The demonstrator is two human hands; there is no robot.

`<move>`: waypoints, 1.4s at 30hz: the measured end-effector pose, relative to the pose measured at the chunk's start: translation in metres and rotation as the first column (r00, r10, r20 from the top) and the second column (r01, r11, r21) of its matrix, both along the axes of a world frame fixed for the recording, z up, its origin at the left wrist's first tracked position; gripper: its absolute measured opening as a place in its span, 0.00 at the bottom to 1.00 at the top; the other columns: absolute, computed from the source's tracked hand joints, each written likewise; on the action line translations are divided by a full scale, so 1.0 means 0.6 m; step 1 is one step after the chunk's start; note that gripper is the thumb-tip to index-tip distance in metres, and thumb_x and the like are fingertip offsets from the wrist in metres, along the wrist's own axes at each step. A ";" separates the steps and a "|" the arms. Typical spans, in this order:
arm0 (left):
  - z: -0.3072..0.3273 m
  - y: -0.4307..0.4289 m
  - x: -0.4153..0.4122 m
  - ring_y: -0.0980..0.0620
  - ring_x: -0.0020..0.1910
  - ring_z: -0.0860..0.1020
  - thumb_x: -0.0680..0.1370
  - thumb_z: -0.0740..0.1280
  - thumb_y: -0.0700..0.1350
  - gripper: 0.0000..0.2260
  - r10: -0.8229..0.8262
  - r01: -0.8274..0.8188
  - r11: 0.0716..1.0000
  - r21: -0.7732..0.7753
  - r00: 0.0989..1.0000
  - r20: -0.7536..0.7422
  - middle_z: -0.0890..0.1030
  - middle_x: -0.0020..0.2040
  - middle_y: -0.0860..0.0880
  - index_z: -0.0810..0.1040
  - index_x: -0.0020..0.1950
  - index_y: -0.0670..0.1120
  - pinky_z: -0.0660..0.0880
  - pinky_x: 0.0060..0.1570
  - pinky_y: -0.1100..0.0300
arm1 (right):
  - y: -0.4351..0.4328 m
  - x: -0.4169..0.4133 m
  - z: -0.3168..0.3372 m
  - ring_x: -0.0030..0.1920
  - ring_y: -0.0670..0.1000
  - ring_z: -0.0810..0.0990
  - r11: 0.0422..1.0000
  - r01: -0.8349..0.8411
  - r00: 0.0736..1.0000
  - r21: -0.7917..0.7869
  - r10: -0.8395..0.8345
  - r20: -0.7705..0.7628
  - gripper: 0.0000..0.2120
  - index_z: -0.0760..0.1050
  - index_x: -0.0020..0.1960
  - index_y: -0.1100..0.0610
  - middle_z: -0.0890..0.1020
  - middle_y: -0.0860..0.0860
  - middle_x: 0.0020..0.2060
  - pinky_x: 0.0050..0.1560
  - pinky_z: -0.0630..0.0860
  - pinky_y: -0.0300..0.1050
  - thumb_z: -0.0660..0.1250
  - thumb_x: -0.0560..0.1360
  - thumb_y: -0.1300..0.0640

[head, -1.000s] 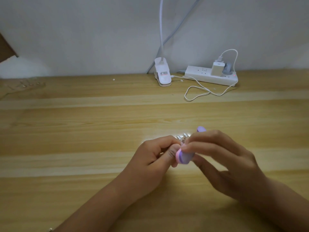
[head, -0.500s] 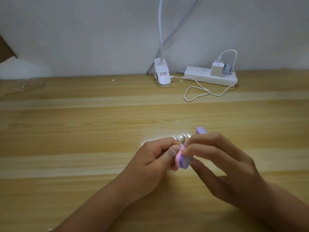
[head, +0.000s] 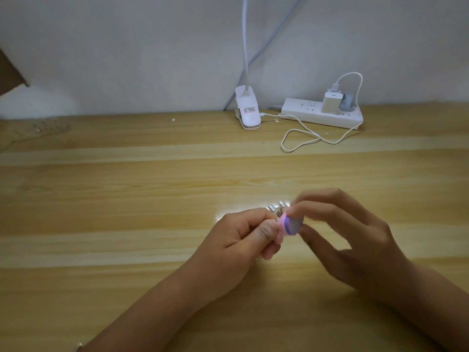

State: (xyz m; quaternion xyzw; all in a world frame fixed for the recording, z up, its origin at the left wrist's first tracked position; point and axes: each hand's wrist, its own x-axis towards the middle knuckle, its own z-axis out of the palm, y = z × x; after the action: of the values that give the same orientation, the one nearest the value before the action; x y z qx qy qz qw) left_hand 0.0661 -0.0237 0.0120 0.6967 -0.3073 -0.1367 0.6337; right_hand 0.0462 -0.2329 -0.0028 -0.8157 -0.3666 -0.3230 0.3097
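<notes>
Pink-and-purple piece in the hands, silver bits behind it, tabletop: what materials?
Pink-and-purple piece: likely moulded plastic or rubber; flat matt colour bands, rounded edges. Silver bits: probably metal; bright glints under the light. Tabletop: wood or wood-look laminate; straight grain bands, soft satin sheen.

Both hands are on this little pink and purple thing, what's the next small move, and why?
Probably steady the pink and purple piece with the right hand while the left hand pushes the small metal part at its top edge; that part pokes out between both hands' fingertips.
</notes>
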 end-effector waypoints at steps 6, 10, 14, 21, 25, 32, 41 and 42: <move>0.003 0.005 0.002 0.57 0.28 0.68 0.81 0.61 0.44 0.12 0.096 -0.093 0.995 -0.045 0.993 0.072 0.73 0.31 0.54 0.76 0.39 0.44 0.65 0.30 0.70 | -0.015 0.011 0.004 0.53 0.49 0.81 0.995 0.101 0.995 -0.011 -0.101 0.001 0.12 0.80 0.56 0.58 0.81 0.52 0.52 0.58 0.77 0.45 0.69 0.76 0.70; 0.008 0.027 0.019 0.53 0.33 0.75 0.79 0.64 0.46 0.08 0.517 -0.477 0.852 -0.218 0.834 0.196 0.79 0.36 0.52 0.79 0.42 0.47 0.70 0.29 0.61 | -0.027 0.019 0.016 0.51 0.44 0.80 0.971 0.220 0.976 0.098 -0.218 -0.026 0.11 0.79 0.55 0.59 0.80 0.45 0.52 0.58 0.73 0.36 0.70 0.75 0.69; 0.002 0.036 0.032 0.57 0.43 0.79 0.76 0.71 0.42 0.04 0.616 -0.625 0.779 -0.049 0.748 0.249 0.83 0.42 0.54 0.84 0.44 0.51 0.73 0.39 0.63 | -0.009 0.010 0.003 0.51 0.52 0.81 0.982 0.189 0.981 -0.006 -0.189 0.033 0.08 0.81 0.54 0.63 0.81 0.53 0.50 0.55 0.76 0.42 0.69 0.76 0.69; -0.014 0.018 0.022 0.59 0.40 0.76 0.68 0.77 0.45 0.06 0.500 -0.566 0.798 0.210 0.814 0.296 0.82 0.37 0.60 0.83 0.38 0.57 0.71 0.46 0.60 | -0.011 0.012 -0.002 0.51 0.52 0.80 0.976 0.217 0.976 -0.034 -0.216 0.021 0.09 0.82 0.55 0.64 0.81 0.54 0.49 0.54 0.76 0.40 0.68 0.76 0.69; -0.009 0.015 0.021 0.57 0.41 0.77 0.65 0.71 0.52 0.02 0.478 -0.589 0.757 0.285 0.795 0.373 0.79 0.33 0.60 0.79 0.34 0.60 0.73 0.52 0.45 | -0.008 0.011 -0.006 0.51 0.51 0.80 0.977 0.205 0.979 -0.053 -0.205 0.009 0.08 0.82 0.55 0.63 0.81 0.54 0.50 0.57 0.75 0.41 0.67 0.77 0.68; -0.009 0.015 0.022 0.57 0.42 0.75 0.67 0.68 0.52 0.02 0.459 -0.570 0.755 0.325 0.813 0.359 0.79 0.37 0.57 0.76 0.36 0.58 0.73 0.53 0.47 | -0.007 0.012 -0.008 0.51 0.49 0.79 0.974 0.215 0.977 -0.064 -0.215 0.010 0.08 0.82 0.55 0.63 0.80 0.52 0.50 0.58 0.74 0.39 0.68 0.76 0.68; -0.012 0.016 0.026 0.56 0.47 0.71 0.70 0.73 0.54 0.05 0.389 -0.604 0.654 0.456 0.785 0.481 0.79 0.42 0.57 0.79 0.42 0.57 0.60 0.50 0.59 | -0.008 0.013 -0.010 0.51 0.49 0.79 0.968 0.237 0.971 -0.086 -0.237 0.001 0.09 0.82 0.55 0.63 0.80 0.51 0.51 0.59 0.72 0.36 0.68 0.76 0.67; -0.011 0.020 0.028 0.57 0.47 0.71 0.70 0.74 0.55 0.05 0.373 -0.579 0.666 0.471 0.805 0.461 0.79 0.42 0.58 0.79 0.41 0.57 0.61 0.50 0.59 | -0.007 0.013 -0.009 0.51 0.48 0.78 0.968 0.235 0.972 -0.083 -0.236 0.001 0.08 0.82 0.55 0.63 0.79 0.48 0.51 0.59 0.72 0.36 0.68 0.76 0.67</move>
State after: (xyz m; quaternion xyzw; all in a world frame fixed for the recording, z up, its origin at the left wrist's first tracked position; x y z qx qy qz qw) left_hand 0.0828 -0.0117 0.0055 0.9264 -0.1533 0.0648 0.3376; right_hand 0.0540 -0.2373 -0.0083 -0.8669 -0.2789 -0.3385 0.2368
